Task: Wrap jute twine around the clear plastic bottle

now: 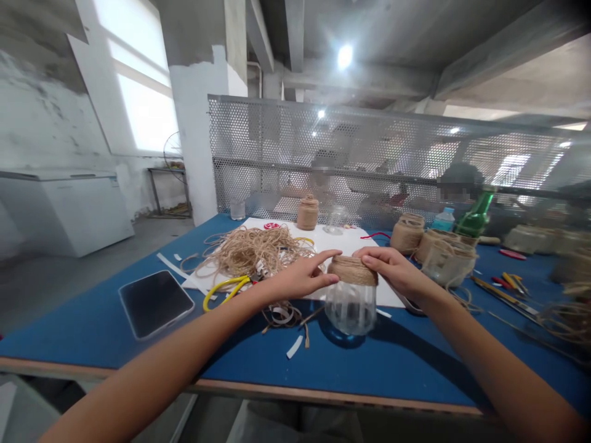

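Note:
A clear ribbed glass jar (351,311) stands upright near the table's front edge, its neck wrapped with several turns of jute twine (354,271). From the left, my left hand (307,275) grips the jar's neck, with thumb and index finger spread along the wrapped part. The thumb and fingers of my right hand (392,269) press on the twine at the right side of the rim. Left of the jar lies a tangled heap of loose jute twine (253,249). Yellow-handled scissors (226,289) rest against the heap, their blades partly covered.
A dark tablet (157,301) lies on the blue table (184,351) at left. Twine-wrapped jars (407,234), a green bottle (475,215) and several tools (508,283) are at right. Behind a wrapped jar (308,212) stands a perforated metal screen (277,135); people show dimly through it.

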